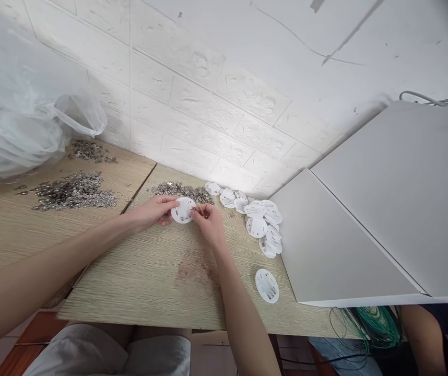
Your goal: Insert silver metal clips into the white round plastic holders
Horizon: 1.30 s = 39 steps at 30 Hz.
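Between my hands is a round white plastic disc (pixel 182 213) with small slots and fittings on its face. My left hand (pixel 155 211) grips its left edge, thumb on top and fingers underneath. At the disc's right side, my right hand (pixel 211 223) is closed in a pinch against its face; whatever sits in those fingertips is too small to name. Just behind the disc lies a heap of small metal pieces (pixel 173 188). Several similar white discs (pixel 256 226) are piled to the right, and a single white disc (pixel 267 285) lies nearer the front edge.
More small metal parts (pixel 77 190) are heaped on the left board, below a large translucent plastic bag (pixel 16 115). A white brick-patterned wall (pixel 192 115) bounds the back. On the right stands a big pale box-like panel (pixel 365 235), with green wires (pixel 376 324) and another person's limb beneath.
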Each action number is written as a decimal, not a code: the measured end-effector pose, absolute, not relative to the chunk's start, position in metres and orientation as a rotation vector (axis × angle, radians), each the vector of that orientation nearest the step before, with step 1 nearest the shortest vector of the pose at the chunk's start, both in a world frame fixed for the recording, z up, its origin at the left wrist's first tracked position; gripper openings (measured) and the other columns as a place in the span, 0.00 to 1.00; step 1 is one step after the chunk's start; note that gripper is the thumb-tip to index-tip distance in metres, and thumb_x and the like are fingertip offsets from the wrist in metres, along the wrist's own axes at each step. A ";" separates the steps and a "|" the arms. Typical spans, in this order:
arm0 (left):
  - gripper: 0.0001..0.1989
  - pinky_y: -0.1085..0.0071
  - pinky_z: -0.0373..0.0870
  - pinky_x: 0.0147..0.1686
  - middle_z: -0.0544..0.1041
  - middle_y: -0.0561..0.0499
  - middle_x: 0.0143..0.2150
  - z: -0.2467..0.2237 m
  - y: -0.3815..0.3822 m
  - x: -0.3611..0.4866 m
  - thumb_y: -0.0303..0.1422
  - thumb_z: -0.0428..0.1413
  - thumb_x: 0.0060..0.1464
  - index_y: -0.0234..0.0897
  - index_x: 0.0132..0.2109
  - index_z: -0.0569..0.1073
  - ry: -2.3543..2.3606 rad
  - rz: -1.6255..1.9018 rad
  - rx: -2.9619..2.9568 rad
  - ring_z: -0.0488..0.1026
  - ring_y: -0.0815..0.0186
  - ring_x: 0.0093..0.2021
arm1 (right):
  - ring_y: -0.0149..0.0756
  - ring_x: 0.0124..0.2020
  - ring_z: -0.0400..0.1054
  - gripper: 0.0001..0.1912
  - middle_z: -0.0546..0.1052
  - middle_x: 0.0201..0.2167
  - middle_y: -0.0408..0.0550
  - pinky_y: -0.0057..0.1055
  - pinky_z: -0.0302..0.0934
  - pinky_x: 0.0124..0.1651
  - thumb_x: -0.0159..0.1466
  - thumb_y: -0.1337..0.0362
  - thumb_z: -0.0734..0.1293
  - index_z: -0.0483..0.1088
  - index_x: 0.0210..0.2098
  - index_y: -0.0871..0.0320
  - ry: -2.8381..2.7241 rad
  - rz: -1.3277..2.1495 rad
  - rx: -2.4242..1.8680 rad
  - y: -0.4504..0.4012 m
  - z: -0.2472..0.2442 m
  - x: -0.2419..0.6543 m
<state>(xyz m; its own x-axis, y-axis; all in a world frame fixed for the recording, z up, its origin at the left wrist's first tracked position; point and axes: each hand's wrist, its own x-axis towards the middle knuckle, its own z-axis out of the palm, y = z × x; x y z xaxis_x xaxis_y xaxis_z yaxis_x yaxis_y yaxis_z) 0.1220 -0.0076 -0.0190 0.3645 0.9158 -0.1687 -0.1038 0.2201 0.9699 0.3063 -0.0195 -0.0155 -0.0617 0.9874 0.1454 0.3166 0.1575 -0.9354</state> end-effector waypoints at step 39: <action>0.05 0.59 0.67 0.47 0.79 0.47 0.41 -0.012 -0.013 0.116 0.32 0.54 0.57 0.40 0.35 0.76 0.964 1.537 2.352 0.71 0.60 0.45 | 0.29 0.22 0.54 0.12 0.66 0.20 0.40 0.28 0.51 0.26 0.54 0.53 0.70 0.71 0.26 0.55 -1.493 1.133 -1.076 -0.028 -0.003 0.300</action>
<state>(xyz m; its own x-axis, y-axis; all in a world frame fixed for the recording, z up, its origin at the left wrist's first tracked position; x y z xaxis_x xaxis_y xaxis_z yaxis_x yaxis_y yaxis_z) 0.1158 -0.0129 -0.0117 0.2594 0.5981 0.7583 0.4218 -0.7765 0.4682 0.2999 -0.0276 -0.0034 -0.1706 0.9710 0.1674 0.0998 0.1860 -0.9775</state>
